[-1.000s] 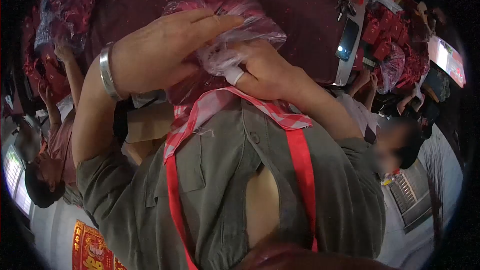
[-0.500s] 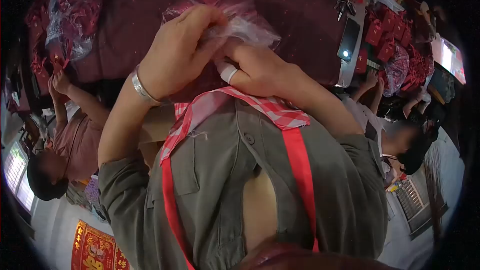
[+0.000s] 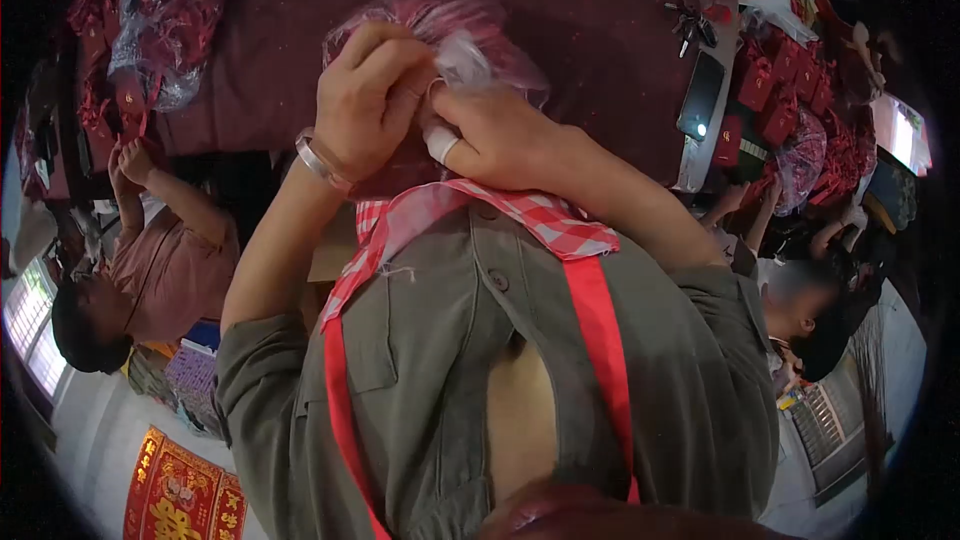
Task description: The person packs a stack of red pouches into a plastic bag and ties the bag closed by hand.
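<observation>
We saw the clear plastic bag (image 3: 430, 20) in the upper centre of the frame, on the dark red cloth (image 3: 600, 30), its reddish contents showing through. It spread just beyond the fingers, toward the upper edge of the frame. The whitish gathered end (image 3: 463, 55) sat low, toward the hands; the long axis was hard to judge, since the bag was rumpled and partly covered. The right hand (image 3: 510, 135), a white wrap (image 3: 440, 143) on one digit, was nearest that end: its fingers were curled, seemingly clamped on the gathered plastic, their tips hidden from us. The left hand (image 3: 365, 90) overlapped the bag's lower left, fingers bent close together; we could not tell whether they gripped anything.
</observation>
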Action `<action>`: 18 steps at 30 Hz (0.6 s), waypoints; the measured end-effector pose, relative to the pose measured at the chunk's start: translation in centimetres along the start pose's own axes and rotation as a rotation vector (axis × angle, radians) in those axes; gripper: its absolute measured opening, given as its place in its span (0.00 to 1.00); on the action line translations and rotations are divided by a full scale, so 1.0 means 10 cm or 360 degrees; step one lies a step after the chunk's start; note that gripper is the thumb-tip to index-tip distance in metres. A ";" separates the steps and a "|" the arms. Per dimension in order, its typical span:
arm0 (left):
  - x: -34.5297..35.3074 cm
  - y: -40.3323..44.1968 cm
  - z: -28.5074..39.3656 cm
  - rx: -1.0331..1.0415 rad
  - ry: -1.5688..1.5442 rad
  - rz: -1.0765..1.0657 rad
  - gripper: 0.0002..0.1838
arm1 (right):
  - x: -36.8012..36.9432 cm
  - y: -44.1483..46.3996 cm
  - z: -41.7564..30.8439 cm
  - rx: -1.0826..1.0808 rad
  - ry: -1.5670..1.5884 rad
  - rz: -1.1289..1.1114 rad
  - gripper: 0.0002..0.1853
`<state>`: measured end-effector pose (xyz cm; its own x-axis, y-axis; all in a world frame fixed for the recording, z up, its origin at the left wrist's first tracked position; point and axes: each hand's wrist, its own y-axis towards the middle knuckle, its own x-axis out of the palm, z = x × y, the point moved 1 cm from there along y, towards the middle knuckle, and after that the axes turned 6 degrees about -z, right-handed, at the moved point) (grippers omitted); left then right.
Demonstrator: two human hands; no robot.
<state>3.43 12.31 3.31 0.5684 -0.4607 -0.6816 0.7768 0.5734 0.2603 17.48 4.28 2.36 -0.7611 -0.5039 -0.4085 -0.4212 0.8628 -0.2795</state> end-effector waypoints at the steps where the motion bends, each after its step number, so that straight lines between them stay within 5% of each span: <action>1: 0.04 -0.01 -0.07 -0.0013 -0.0015 -0.0008 0.05 | 0.02 0.05 0.04 -0.0084 -0.0042 0.0081 0.13; 5: 0.09 -0.13 -0.28 -0.0098 -0.0266 0.0158 0.04 | 0.07 0.14 0.08 -0.0285 0.0021 0.0217 0.11; 8: 0.08 -0.19 -0.29 -0.0540 -0.1301 -0.0023 0.04 | 0.09 0.14 0.09 -0.0304 0.0094 0.0184 0.10; 10: 0.06 -0.13 -0.22 -0.0609 -0.1537 0.0122 0.05 | 0.13 0.14 0.13 -0.0457 0.0216 0.0334 0.07; 13: 0.09 -0.15 -0.35 -0.0734 -0.1507 0.0057 0.07 | 0.17 0.13 0.16 -0.0561 0.0221 0.0501 0.07; 17: 0.08 -0.01 -0.21 -0.0277 -0.0360 0.0101 0.10 | 0.23 0.02 0.12 -0.0751 0.0077 0.0658 0.11; 18: 0.10 -0.01 -0.17 -0.0366 -0.0493 0.0096 0.09 | 0.27 -0.02 0.13 -0.0761 0.0055 0.0675 0.13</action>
<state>3.48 12.96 1.38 0.6935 -0.5840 -0.4220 0.6784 0.7265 0.1094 16.13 2.71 0.19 -0.9222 -0.1200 -0.3677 -0.2474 0.9138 0.3222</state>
